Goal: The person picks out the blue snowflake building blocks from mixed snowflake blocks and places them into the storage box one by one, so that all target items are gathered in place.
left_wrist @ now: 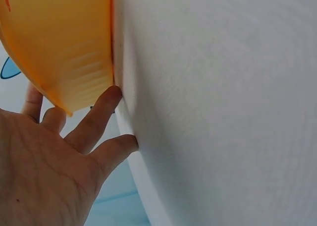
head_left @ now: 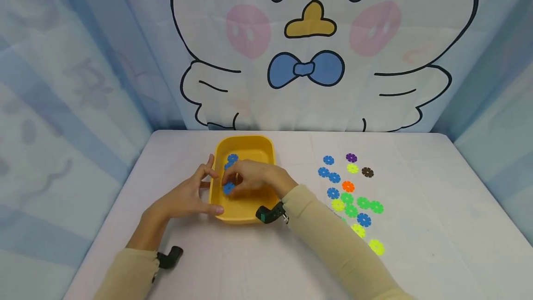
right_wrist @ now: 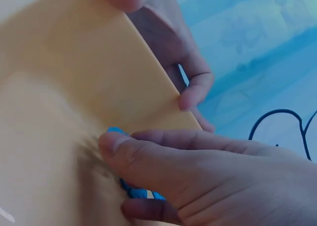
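A yellow tray (head_left: 245, 212) stands on the table, left of the middle. My left hand (head_left: 195, 193) holds its left side, with the thumb over the near-left rim and an index finger bent over the rim farther along. Other left fingers (left_wrist: 96, 119) spread along the outer wall, close to the tabletop. Inside the tray, my right hand (head_left: 251, 177) pinches a blue notched disc (right_wrist: 116, 130) between thumb and fingers, low over the tray floor. More blue notched discs (head_left: 232, 157) lie toward the tray's far end, partly hidden by the right hand.
To the tray's right, notched discs are scattered on the white table (head_left: 437, 226): several blue (head_left: 328, 160), green (head_left: 363, 203) and yellow (head_left: 376, 246), one orange (head_left: 348, 186), one purple (head_left: 351, 157), one brown (head_left: 368, 172). My right sleeve (head_left: 333, 235) covers some. A printed curtain (head_left: 308, 105) hangs behind.
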`<state>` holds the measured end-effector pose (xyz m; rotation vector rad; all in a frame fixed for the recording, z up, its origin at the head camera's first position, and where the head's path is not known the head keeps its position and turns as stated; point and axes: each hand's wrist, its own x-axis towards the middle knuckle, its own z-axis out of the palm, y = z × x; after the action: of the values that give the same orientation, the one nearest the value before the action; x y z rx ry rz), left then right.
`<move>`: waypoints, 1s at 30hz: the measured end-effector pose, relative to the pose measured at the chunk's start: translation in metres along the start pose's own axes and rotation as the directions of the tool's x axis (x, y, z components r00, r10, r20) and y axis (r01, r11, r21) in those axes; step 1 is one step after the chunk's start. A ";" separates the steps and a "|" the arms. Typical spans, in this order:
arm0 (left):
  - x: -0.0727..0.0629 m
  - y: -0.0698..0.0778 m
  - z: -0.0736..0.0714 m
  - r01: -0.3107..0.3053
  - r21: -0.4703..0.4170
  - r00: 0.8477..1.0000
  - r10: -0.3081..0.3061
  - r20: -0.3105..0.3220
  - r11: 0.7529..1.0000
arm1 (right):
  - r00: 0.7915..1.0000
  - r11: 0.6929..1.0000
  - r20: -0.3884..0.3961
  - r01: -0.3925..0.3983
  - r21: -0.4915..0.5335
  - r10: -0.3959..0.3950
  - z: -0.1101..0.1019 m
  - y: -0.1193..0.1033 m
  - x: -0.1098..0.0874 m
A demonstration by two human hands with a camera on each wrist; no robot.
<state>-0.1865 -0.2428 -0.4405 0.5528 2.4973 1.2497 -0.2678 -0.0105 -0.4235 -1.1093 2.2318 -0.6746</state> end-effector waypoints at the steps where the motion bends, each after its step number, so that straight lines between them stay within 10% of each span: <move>1: 0.000 0.000 0.000 0.001 0.006 1.000 -0.001 0.000 1.000 | 1.000 1.000 -0.002 0.000 0.005 0.000 0.001 0.000 0.000; 30: -0.001 0.003 0.000 0.028 0.024 1.000 -0.028 -0.004 0.999 | 0.999 0.995 -0.033 -0.041 -0.092 0.038 0.010 0.003 0.007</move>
<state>-0.1853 -0.2412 -0.4382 0.5200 2.5168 1.2132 -0.2658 -0.0165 -0.4343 -1.1033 2.3260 -0.5806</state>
